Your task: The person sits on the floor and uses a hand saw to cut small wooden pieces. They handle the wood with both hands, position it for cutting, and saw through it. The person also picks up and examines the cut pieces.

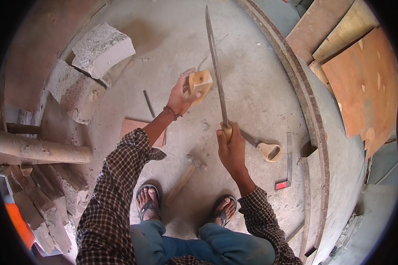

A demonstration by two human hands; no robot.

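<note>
My left hand is closed around a small light wooden block, its end face turned up. In my right hand is a long, narrow file, gripped by its wooden handle. The metal blade points away from me and tapers to a tip far up the view. It passes just right of the block, and I cannot tell any contact between them. On the floor beside my right hand lies a handsaw with a pale handle, its blade partly hidden. A hammer rests between my feet.
A try square with a red-marked end lies right of the saw. Long rusty metal bars run along the right, with plywood sheets beyond. At left are concrete chunks, a pole and stacked wood pieces. A dark rod lies near a thin board.
</note>
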